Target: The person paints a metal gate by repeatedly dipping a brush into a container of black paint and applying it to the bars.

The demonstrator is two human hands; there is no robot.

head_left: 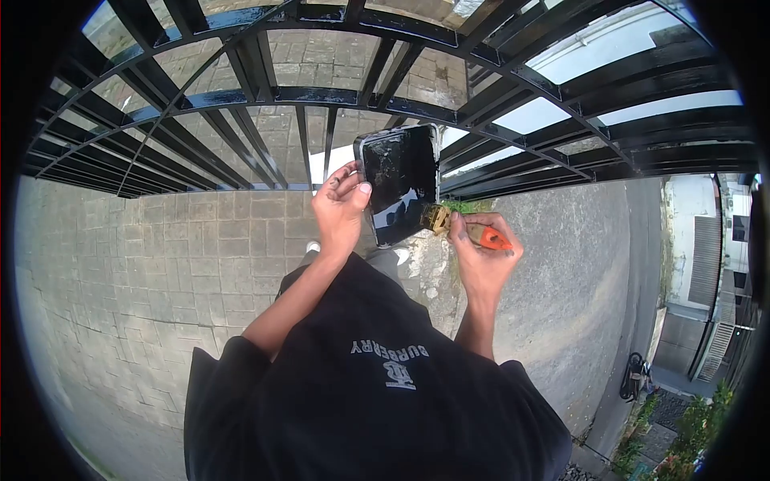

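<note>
My left hand (pixel 341 204) grips the left rim of a paint tray (pixel 358 152), thumb on the inside edge. Glossy black paint lies in the tray and coats its walls. In my right hand (pixel 485 248) is a paintbrush (pixel 491 238) with an orange-red part on its handle. The brush's paint-smeared metal band (pixel 435 217) is at the tray's lower right edge; its bristles are hard to make out against the black paint. Dark paint stains mark the fingers of both hands.
A black metal-bar gate (pixel 321 96) curves across the top, just beyond the tray, with wet-looking shine on its rails. Paving blocks (pixel 184 264) cover the ground at left, and a grey concrete road (pixel 561 297) runs at right. Plants (pixel 690 433) grow at lower right.
</note>
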